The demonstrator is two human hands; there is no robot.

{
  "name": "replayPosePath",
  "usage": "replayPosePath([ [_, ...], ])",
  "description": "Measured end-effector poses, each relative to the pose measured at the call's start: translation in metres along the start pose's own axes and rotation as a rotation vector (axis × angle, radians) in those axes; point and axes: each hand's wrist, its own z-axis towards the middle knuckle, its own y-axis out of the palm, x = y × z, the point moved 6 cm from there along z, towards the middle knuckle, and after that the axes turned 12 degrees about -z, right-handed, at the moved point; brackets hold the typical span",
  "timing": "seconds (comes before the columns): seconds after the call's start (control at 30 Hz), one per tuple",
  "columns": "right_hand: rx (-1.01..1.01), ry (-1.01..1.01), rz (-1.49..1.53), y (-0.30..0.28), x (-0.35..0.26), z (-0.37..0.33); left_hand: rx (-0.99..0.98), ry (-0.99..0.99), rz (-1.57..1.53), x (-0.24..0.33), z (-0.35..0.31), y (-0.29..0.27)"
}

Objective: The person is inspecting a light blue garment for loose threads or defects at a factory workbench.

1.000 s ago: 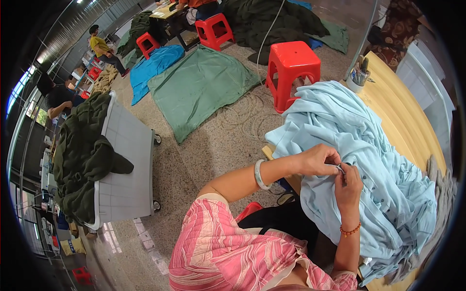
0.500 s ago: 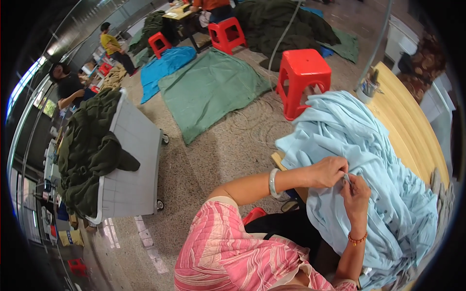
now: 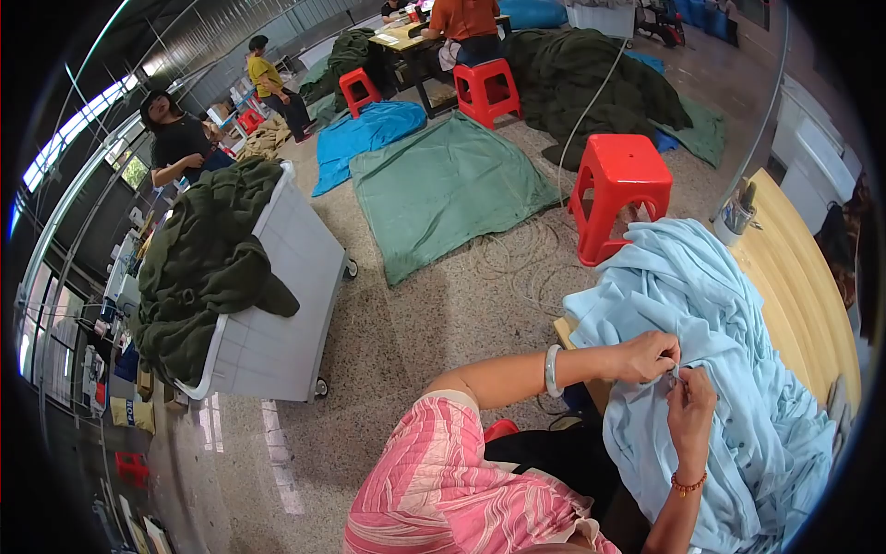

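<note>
A large heap of light blue fabric covers much of the wooden table and spills over its near edge. Over it, my left hand, with a pale bangle on the wrist, is closed in a pinch on a small bit of the fabric. Just beside it, almost touching, my right hand also pinches the fabric, a beaded bracelet on that wrist. The fine detail between the fingertips is too small to make out.
The wooden table carries a cup of tools. Beyond the fabric stands a red stool. A white wheeled bin heaped with dark green fabric is at left. A green sheet lies on the floor; other people are farther off.
My view has tilted and shifted, so the whole scene sits lower and farther right. Both hands keep their pinch on the light blue fabric, with the fingers slightly shifted.
</note>
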Motion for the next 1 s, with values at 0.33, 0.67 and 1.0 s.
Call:
replayPosePath([
  [0.33,-0.144,0.181,-0.108,-0.02,0.021,-0.025,0.158,0.033,0.11,-0.006,-0.006,-0.019],
  [0.67,-0.058,0.279,0.195,-0.035,0.03,-0.032,-0.198,0.234,0.534,0.061,-0.004,0.053],
  [1.0,-0.296,0.481,0.564,-0.024,0.043,-0.031,-0.255,-0.013,0.339,0.03,0.012,0.027],
])
